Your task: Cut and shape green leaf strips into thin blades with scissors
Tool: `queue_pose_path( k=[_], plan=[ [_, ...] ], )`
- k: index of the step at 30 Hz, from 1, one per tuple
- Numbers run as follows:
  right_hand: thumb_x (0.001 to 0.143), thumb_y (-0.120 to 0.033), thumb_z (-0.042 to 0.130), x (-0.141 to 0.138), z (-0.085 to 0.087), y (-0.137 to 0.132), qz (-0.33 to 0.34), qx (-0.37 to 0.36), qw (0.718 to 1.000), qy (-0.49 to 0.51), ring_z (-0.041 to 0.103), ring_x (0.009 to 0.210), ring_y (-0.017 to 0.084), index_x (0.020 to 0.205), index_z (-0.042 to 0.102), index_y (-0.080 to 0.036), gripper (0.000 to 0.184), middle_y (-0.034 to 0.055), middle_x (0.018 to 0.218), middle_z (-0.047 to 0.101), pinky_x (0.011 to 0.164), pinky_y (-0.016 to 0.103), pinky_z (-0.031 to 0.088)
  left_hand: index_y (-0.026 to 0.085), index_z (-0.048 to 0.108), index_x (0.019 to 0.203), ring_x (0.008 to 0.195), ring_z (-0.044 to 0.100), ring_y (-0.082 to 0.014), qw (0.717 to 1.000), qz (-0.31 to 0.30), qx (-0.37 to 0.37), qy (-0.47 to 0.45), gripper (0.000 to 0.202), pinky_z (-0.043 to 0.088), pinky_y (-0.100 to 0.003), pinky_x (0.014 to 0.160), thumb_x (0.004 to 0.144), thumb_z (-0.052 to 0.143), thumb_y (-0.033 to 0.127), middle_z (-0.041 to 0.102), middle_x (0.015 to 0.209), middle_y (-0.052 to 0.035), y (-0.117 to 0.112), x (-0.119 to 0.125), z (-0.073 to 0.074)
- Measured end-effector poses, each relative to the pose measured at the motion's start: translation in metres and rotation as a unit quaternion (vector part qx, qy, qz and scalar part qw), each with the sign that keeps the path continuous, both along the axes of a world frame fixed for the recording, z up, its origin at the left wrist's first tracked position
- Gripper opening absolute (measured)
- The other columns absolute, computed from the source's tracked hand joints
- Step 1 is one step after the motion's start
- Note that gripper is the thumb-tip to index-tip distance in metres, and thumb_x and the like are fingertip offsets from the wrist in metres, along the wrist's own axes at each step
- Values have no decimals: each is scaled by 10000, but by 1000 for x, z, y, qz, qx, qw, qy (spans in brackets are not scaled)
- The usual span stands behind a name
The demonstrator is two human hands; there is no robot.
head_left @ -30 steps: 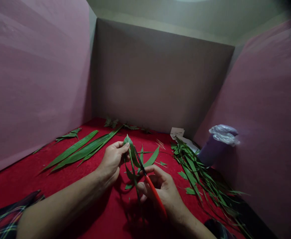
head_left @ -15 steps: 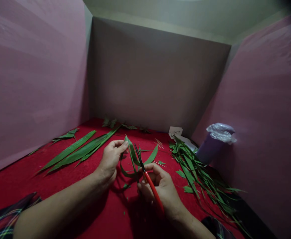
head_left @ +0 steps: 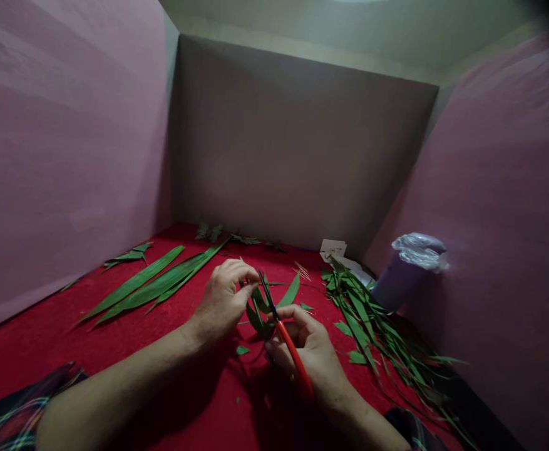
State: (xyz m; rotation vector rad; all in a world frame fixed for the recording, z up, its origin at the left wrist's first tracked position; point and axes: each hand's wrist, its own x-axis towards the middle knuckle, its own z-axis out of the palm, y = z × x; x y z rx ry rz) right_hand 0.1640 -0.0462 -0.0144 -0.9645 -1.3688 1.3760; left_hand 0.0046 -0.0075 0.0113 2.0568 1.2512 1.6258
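My left hand [head_left: 223, 299] is closed in a pinch on a folded green leaf piece [head_left: 258, 311] just above the red cloth [head_left: 114, 351]. My right hand [head_left: 312, 354] grips red-handled scissors [head_left: 287, 346], whose dark blades point up and away into the leaf bundle beside my left fingers. A curved leaf tip [head_left: 292, 290] sticks out to the right behind the blades. Small cut leaf bits [head_left: 242, 350] lie on the cloth under my hands.
Long green leaves [head_left: 156, 282] lie at the left. A heap of narrow leaves and stems [head_left: 372, 326] lies at the right, next to a purple cup covered with plastic [head_left: 408, 266]. A paper scrap [head_left: 333, 249] and thin sticks [head_left: 302, 270] sit near the back wall.
My left hand has curled over and pressed the leaf down lower; the upright leaf loop has collapsed into a bundle. The scissors stayed at the leaf, shifting slightly right.
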Motion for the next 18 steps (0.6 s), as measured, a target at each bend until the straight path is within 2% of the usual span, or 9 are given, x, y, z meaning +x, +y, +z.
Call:
queue_pose_path(
  k=[4, 8, 10, 14, 18],
  plan=[
    [547, -317, 772, 4, 1, 1, -10, 19, 1000, -1, 494, 462, 81, 855, 526, -183, 416, -41, 597, 591, 410, 165, 341, 237, 679, 677, 798, 516, -215, 993, -59, -24, 103, 179, 351, -343, 775, 723, 557, 115, 637, 716, -49, 4, -4, -2],
    [557, -343, 771, 10, 7, 3, -16, 20, 999, -21, 462, 415, 68, 861, 528, -177, 423, -46, 561, 579, 382, 161, 323, 259, 719, 725, 771, 501, -223, 967, -156, -40, 197, 166, 351, -328, 716, 661, 637, 130, 655, 678, -53, 5, -9, -1],
    [555, -350, 772, 13, 10, 4, -17, 15, 999, -30, 451, 402, 66, 849, 529, -176, 419, -49, 544, 573, 375, 163, 319, 269, 724, 716, 750, 497, -219, 958, -180, -52, 215, 181, 351, -314, 678, 655, 632, 125, 660, 670, -53, 3, -10, 0],
    [561, -331, 774, 18, 13, 9, 10, 2, 999, -37, 417, 377, 53, 837, 535, -175, 397, -54, 528, 566, 366, 163, 309, 265, 721, 636, 677, 518, -201, 957, -190, -117, 184, 176, 368, -291, 627, 636, 617, 123, 649, 617, -54, -4, -12, 3],
    [554, -341, 789, 21, 9, 15, 13, -13, 999, 33, 484, 434, 67, 839, 524, -185, 419, -62, 567, 552, 394, 160, 354, 240, 711, 602, 609, 559, -187, 939, -243, -235, 67, 140, 399, -267, 568, 596, 635, 122, 656, 613, -49, -8, -13, 8]
  ],
)
